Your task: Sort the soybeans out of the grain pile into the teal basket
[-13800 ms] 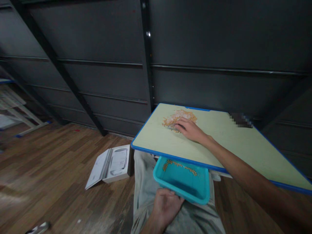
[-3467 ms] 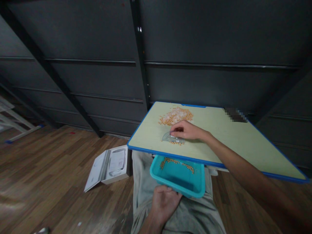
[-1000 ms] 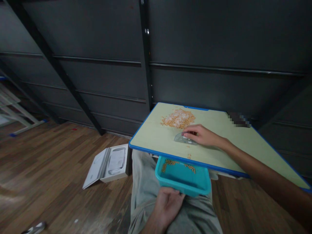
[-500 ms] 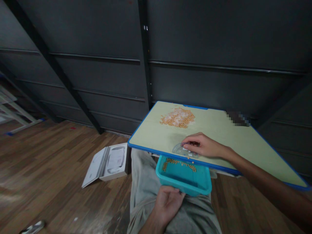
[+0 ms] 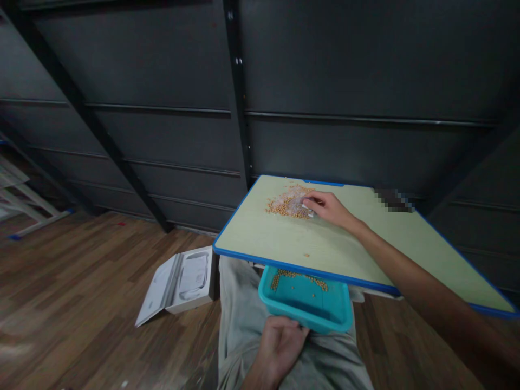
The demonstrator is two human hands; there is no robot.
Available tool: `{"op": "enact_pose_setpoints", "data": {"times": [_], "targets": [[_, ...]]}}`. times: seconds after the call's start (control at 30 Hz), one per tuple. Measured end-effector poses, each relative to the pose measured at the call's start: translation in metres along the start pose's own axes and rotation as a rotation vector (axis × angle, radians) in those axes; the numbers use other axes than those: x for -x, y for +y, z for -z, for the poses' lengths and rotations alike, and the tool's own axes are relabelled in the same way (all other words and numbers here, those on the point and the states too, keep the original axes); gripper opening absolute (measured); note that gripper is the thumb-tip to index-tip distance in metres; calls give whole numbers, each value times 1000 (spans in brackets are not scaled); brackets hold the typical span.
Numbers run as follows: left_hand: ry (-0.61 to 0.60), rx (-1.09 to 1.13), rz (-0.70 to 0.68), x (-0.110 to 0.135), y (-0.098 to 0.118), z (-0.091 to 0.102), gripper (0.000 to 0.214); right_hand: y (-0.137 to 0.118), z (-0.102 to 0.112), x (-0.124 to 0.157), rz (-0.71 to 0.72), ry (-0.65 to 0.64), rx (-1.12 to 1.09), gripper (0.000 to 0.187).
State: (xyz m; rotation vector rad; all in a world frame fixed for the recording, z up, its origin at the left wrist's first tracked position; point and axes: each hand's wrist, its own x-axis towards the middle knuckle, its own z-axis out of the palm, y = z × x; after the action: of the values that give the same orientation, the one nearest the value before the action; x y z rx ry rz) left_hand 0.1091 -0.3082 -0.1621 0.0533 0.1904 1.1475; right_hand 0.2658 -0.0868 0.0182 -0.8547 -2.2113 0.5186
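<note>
My right hand [image 5: 331, 209] is over the tabletop, its fingers closed on a clear, half-round plastic protractor [image 5: 303, 204]. The protractor is at the heap of yellow soybeans [image 5: 280, 209], which is mixed with whitish bits I cannot make out. Part of the heap shows through the clear plastic. On my lap, under the table's front edge, rests a teal plastic bin [image 5: 309, 320] with soybeans along its far side. My left hand [image 5: 282, 344] grips the bin's near wall from below, fingertips partly hidden. A stray soybean [image 5: 306, 255] lies near the table edge.
The pale yellow table [image 5: 252, 238] has a blue rim and stands against a dark panelled wall [image 5: 162, 130]. A blurred-out dark item [image 5: 394, 200] lies at its back right. An open white box [image 5: 195, 276] sits on the wooden floor to the left.
My right hand has moved the protractor away from the front edge, back to the soybean heap. A few loose soybeans now show on the bin's floor. My left hand stays on the bin.
</note>
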Motion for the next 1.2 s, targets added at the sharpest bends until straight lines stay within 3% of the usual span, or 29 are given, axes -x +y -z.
{"op": "enact_pose_setpoints", "data": {"times": [0.23,0.47,0.73,0.83,1.0,1.2], "targets": [[39,-1,10,0,2,-1,51,-18,-12,26,-52,-437,-142,22],[41,-3,24,2,4,-4,39,-33,-13,30,-96,-597,-278,23],[41,5,12,1,5,-4,57,-26,-12,28,-123,-515,-298,26],[48,8,11,1,5,-3,56,-22,-10,23,-70,-336,-205,27],[47,-1,-6,0,5,-2,48,-6,-2,16,27,36,154,25],[63,-2,4,0,6,1,38,19,2,15,72,89,361,25]]}}
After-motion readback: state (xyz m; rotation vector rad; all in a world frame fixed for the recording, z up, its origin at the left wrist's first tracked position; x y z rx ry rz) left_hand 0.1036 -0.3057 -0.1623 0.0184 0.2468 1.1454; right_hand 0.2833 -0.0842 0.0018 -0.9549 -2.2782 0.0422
